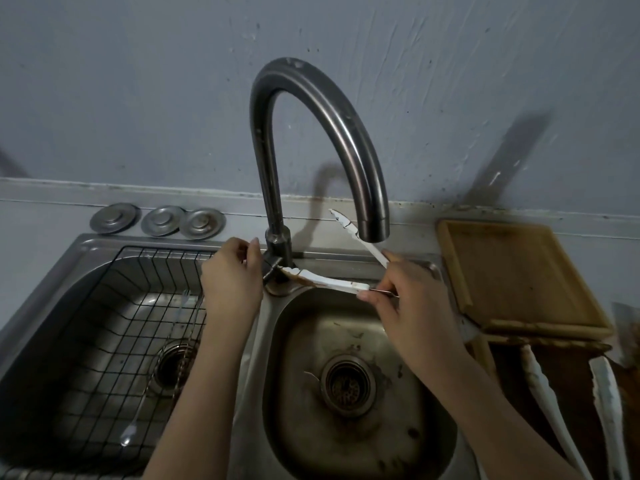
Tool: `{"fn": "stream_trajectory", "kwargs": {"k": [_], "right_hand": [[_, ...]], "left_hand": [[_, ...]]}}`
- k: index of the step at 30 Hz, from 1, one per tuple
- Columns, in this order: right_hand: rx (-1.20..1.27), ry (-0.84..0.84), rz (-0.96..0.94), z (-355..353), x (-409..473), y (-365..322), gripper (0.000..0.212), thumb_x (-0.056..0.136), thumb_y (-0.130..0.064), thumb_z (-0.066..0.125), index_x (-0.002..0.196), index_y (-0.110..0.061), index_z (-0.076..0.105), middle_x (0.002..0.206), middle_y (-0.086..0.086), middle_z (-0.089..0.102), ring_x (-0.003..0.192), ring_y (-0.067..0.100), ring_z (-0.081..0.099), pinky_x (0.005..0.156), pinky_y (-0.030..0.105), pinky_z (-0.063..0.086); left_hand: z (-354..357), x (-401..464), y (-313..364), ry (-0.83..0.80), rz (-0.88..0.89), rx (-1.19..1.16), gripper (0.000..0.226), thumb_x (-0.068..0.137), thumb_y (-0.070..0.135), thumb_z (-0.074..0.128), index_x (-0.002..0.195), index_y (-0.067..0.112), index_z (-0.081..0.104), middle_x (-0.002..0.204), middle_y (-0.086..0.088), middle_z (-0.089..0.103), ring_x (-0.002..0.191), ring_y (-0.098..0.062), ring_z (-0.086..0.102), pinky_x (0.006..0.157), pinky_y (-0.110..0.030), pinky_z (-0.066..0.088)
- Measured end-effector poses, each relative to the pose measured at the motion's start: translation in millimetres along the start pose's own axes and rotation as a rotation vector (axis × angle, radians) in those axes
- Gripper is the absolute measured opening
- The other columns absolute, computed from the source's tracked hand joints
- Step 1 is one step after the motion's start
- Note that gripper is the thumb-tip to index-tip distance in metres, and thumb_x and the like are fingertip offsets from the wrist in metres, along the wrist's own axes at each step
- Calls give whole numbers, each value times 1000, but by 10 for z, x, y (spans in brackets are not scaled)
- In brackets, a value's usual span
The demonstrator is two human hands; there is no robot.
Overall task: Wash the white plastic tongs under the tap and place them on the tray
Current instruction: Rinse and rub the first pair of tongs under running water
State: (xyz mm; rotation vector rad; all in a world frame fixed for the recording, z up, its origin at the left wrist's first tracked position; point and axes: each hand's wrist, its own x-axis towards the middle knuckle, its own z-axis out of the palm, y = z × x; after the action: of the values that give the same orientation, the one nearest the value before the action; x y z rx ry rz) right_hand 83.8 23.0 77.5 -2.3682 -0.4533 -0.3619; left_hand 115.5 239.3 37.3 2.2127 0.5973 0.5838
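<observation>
My right hand (403,299) grips white plastic tongs (325,280) at their hinge end. The two arms are spread apart: one points left toward the tap base with brown dirt on it, the other rises toward the spout of the curved metal tap (322,133). No water runs from the spout. My left hand (232,271) rests at the tap's base with its fingers around the lever there. A wooden tray (519,275) lies on the counter to the right of the sink.
The small right sink basin (360,393) with a drain lies below the tongs. The left basin holds a wire rack (114,327) with a long spoon and fork. Three metal plugs (157,220) sit behind it. More white tongs (554,410) lie at bottom right.
</observation>
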Motion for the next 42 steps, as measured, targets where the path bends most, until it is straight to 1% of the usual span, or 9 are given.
{"fn": "stream_trajectory", "kwargs": {"k": [9, 11, 14, 19, 26, 29, 35, 39, 42], "right_hand": [[6, 18, 12, 21, -59, -22, 31, 74, -9, 75, 60, -10, 46, 71, -1, 58, 58, 0, 45, 56, 4, 34], [18, 39, 4, 22, -60, -34, 31, 73, -8, 76, 60, -8, 47, 67, -12, 50, 57, -5, 43, 63, 0, 35], [18, 41, -5, 29, -58, -43, 30, 73, -7, 76, 61, -7, 48, 65, -21, 38, 64, -9, 44, 69, -3, 34], [14, 21, 1, 35, -66, -41, 31, 73, -9, 75, 61, -10, 47, 72, 0, 58, 70, 5, 54, 69, -1, 35], [15, 26, 9, 41, -123, -29, 31, 74, -11, 74, 62, -13, 45, 81, 12, 66, 91, 25, 62, 70, 9, 36], [0, 19, 22, 36, -128, -29, 28, 75, -13, 74, 62, -9, 49, 70, 5, 60, 82, 20, 62, 71, 12, 41], [6, 9, 69, 83, -184, -38, 24, 77, -18, 72, 67, -10, 52, 64, 2, 56, 63, 3, 50, 62, 8, 33], [-7, 27, 93, 186, -286, -25, 28, 79, -17, 70, 66, -19, 46, 60, -10, 47, 56, 3, 47, 50, 12, 33], [30, 23, 116, 241, -391, 11, 20, 81, -12, 67, 70, -15, 51, 61, -15, 45, 64, 3, 52, 63, 4, 38]], "left_hand": [[-8, -14, -10, 41, -70, -73, 17, 86, 17, 54, 82, 6, 67, 67, 1, 60, 60, -10, 52, 58, -14, 32], [-7, -46, -35, 58, -76, -93, 17, 86, 16, 54, 81, 6, 67, 68, -1, 60, 61, -11, 52, 56, -12, 30], [-16, -72, -65, 63, -102, -138, 16, 86, 16, 54, 79, 9, 66, 67, 1, 61, 57, -4, 51, 50, -10, 33], [-22, -99, -102, 60, -103, -169, 17, 87, 15, 53, 79, 9, 68, 61, 6, 57, 55, 4, 49, 47, -2, 35], [-1, -119, -164, 90, -91, -164, 21, 88, 14, 51, 88, 6, 70, 68, 0, 60, 55, 2, 47, 50, -8, 32], [-14, -146, -144, 76, -110, -157, 22, 90, 16, 51, 92, 4, 69, 76, -7, 66, 58, -5, 51, 52, -9, 32], [-76, -576, 69, -27, -380, -486, 49, 91, 22, 55, 132, 4, 37, 136, -16, 42, 123, -20, 44, 103, -32, 37], [-13, -1165, 320, -468, -661, -959, 34, 86, 15, 63, 113, 0, 49, 110, -20, 59, 92, -25, 61, 84, -33, 53], [79, -1243, 425, -675, -760, -1166, 22, 86, 6, 60, 102, -8, 63, 85, -15, 68, 71, -14, 66, 72, -21, 57]]}}
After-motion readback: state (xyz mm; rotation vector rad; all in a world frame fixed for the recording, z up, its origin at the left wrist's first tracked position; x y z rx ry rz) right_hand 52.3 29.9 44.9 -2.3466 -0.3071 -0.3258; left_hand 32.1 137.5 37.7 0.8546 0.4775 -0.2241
